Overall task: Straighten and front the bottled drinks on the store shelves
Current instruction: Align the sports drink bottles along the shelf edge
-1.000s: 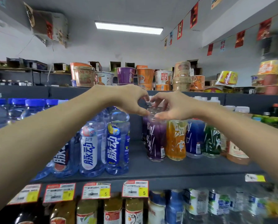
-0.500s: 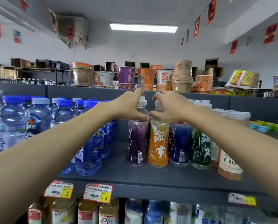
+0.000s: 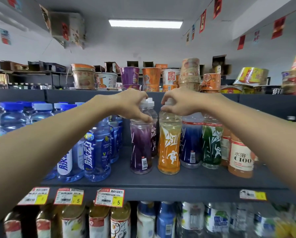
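Head view: left hand [image 3: 131,105] sits on top of the purple bottle [image 3: 140,146], fingers curled round its neck, thumb tip on the shoulder. Right hand [image 3: 179,103] pinches the white cap and neck of the orange bottle [image 3: 168,148], fingers curled and close together. Both bottles stand upright near frame centre on the grey shelf [image 3: 161,181], orange just at 3 o'clock of purple, a narrow gap between them. Purple shows its barcode to the front; orange shows its white figure. Continuing toward 3 o'clock: blue bottle [image 3: 190,143], green bottle [image 3: 211,145], C100 bottle [image 3: 241,157], set close in a row. Water bottles [image 3: 95,152] stand at 9 o'clock of purple. Noodle cups [image 3: 131,75] at 12 o'clock, on the shelf above. Price tags [image 3: 109,197] at 7 o'clock, on the shelf edge.
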Motion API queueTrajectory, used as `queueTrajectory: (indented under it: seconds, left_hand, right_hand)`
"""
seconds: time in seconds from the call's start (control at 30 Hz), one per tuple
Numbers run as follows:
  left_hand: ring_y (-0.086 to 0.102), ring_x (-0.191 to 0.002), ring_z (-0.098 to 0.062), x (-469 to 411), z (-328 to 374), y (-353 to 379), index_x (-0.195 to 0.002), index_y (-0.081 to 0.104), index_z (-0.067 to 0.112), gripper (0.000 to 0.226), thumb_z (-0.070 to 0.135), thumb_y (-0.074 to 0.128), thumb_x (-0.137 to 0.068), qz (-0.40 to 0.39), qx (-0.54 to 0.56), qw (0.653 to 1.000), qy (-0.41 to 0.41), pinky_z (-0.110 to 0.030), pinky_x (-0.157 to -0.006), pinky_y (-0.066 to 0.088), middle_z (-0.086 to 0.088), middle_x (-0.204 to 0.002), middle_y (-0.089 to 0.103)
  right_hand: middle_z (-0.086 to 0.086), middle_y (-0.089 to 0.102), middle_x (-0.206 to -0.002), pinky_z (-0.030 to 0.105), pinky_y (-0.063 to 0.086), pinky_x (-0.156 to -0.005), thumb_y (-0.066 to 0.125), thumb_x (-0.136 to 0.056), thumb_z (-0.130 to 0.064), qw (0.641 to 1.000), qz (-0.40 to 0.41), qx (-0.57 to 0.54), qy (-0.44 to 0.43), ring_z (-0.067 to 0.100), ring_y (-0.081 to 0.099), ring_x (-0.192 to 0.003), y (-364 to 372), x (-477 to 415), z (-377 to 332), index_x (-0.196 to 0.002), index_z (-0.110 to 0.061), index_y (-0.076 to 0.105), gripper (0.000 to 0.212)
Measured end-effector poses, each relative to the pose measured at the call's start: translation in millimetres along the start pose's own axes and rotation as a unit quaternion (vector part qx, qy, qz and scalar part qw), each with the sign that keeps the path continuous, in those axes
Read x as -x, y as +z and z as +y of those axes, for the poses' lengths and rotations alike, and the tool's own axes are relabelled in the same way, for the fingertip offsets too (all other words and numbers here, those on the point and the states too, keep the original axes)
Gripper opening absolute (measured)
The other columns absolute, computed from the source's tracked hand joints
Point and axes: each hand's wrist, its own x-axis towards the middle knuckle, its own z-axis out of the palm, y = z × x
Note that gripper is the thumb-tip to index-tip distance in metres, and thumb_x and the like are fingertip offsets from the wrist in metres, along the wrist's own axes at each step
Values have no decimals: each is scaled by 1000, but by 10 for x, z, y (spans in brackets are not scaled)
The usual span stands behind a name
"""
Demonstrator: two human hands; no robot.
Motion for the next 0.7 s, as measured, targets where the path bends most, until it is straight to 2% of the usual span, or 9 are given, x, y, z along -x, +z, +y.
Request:
queueTrajectory:
  seconds: [0.07, 0.17, 0.2, 0.3, 0.4, 0.47, 0.53, 0.63, 0.7]
  left_hand:
    - [52, -114, -23, 12, 10, -24, -143, 44, 11, 101, 75, 71, -69, -11, -23, 1000, -1, -29, -87, 37, -8, -132, 58]
    - [53, -100, -19, 43, 24, 12, -133, 49, 11, 97, 77, 70, -65, -5, -19, 1000, -15, -33, -82, 45, 0, -104, 60]
    - [53, -103, -20, 54, 27, 25, -135, 47, 11, 101, 79, 69, -64, -4, -4, 1000, -18, -33, -82, 45, -1, -106, 60]
    - [48, -128, -28, 77, 18, -6, -150, 29, 16, 127, 84, 68, -51, -39, 15, 999, -3, -39, -102, 43, -11, -145, 47]
    - [40, -137, -29, 96, -39, -90, -153, 18, 31, 131, 67, 87, -48, -104, 11, 994, 27, -43, -112, 35, -8, -157, 32]
    - [44, -125, -23, 102, -85, -78, -148, 28, 30, 122, 58, 92, -48, -95, 7, 995, 44, -36, -103, 36, -5, -149, 41]
    - [44, -111, -17, 107, -87, -48, -143, 35, 28, 116, 64, 89, -47, -65, 3, 997, 49, -31, -95, 36, -3, -136, 50]
    - [51, -97, -19, 111, -40, 22, -139, 38, 20, 116, 75, 83, -47, -35, -21, 999, 26, -34, -86, 46, -1, -108, 56]
    - [54, -90, -22, 124, -13, 70, -136, 37, 17, 114, 81, 78, -51, -10, -54, 999, 2, -38, -78, 50, 2, -94, 52]
  right_hand:
    - [1, 56, -133, 30, 38, -83, 61, -96, -50, 1000, -5, -24, -6, 17, 52, -110, -32, 28, -9, -126, -28, 61, 37]
    - [-1, 59, -128, 28, 40, -76, 60, -94, -55, 999, -8, -49, -12, 14, 58, -105, -39, 73, -14, -126, -33, 59, 39]
    - [0, 60, -126, 28, 41, -74, 60, -93, -57, 999, -1, -50, -12, 14, 59, -102, -29, 86, -20, -128, -33, 58, 42]
    - [0, 59, -130, 30, 44, -83, 63, -88, -63, 999, 6, -54, -8, 15, 59, -107, 18, 142, -27, -136, -31, 49, 59]
    - [0, 63, -109, 21, 42, -73, 74, -74, -68, 997, -31, -67, -15, 4, 58, -90, 66, 226, -39, -139, -27, 35, 86]
    - [0, 63, -94, 22, 41, -68, 81, -70, -63, 996, -30, -79, -12, 5, 57, -84, 113, 241, -45, -139, -25, 32, 93]
    - [-1, 61, -92, 23, 39, -65, 84, -70, -58, 996, -29, -89, -7, 6, 56, -83, 129, 229, -52, -138, -25, 30, 93]
    - [2, 60, -110, 29, 43, -74, 85, -71, -55, 994, -60, -94, 5, 9, 57, -90, 92, 208, -33, -139, -29, 27, 93]
    - [4, 55, -120, 34, 44, -82, 86, -70, -54, 993, -78, -91, 16, 14, 57, -98, 54, 208, -2, -140, -30, 26, 95]
